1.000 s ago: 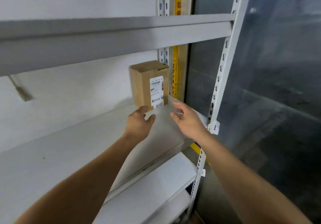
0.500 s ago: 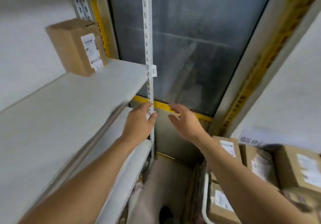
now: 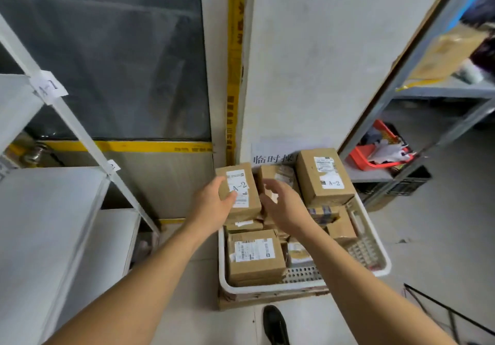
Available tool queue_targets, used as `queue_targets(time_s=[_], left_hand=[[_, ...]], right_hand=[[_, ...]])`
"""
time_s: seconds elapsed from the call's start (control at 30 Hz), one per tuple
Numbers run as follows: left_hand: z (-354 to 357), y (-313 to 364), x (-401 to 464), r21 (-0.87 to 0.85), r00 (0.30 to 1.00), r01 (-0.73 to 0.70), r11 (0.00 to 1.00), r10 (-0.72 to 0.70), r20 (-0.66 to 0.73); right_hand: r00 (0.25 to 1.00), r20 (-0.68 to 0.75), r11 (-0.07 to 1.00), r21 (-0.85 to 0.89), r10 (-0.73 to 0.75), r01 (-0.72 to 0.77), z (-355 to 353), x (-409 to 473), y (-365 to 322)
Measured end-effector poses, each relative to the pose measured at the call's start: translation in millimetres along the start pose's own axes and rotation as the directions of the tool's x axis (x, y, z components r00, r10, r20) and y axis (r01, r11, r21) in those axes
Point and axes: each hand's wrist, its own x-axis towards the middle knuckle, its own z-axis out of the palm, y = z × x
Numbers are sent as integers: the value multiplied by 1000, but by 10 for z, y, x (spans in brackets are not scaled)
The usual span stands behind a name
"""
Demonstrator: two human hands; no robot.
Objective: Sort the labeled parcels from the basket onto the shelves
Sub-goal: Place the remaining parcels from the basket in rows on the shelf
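Head view, looking down at a white perforated basket [image 3: 375, 263] on the floor against a white wall, filled with brown cardboard parcels. The left hand [image 3: 213, 205] grips the left side of an upright parcel marked "A-2" [image 3: 239, 193] at the far left of the basket, thumb laid across its labelled face and fingers curled round its left edge; whether the parcel is lifted clear of those beneath it cannot be told. The right hand [image 3: 281, 202] hangs just right of that parcel with fingers loosely spread and slightly curled, holding nothing, above a second, smaller parcel [image 3: 277, 174] at the far middle. A larger parcel, also labelled "A-2" [image 3: 324, 180], lies tilted at the far right of the basket. A parcel with a barcode label [image 3: 254, 255] lies at the near left, and smaller boxes are packed between and below these. To the left stands a white metal shelf unit [image 3: 40, 219], its slanting post bearing a paper tag reading "A-1" [image 3: 48, 87]. To the right stands a second grey shelf unit [image 3: 417, 55] holding a red bin [image 3: 361, 158] on its lower shelf. A dark shoe [image 3: 276, 324] shows near the bottom edge, just nearer than the basket.
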Motion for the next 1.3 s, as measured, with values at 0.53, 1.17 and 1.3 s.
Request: queue_targets(time_s=[0.53, 1.17, 1.3], left_hand=[[2448, 1056, 1154, -121, 897, 290, 949, -225, 381], [1789, 849, 663, -429, 916, 357, 830, -222, 333], [1086, 668, 380, -410, 966, 252, 876, -205, 156]], right_hand=[[952, -71, 951, -59, 299, -303, -1328, 1033, 2291], [957, 163, 769, 570, 240, -290, -1112, 843, 1782], [978, 195, 753, 632, 73, -182, -911, 751, 1141]])
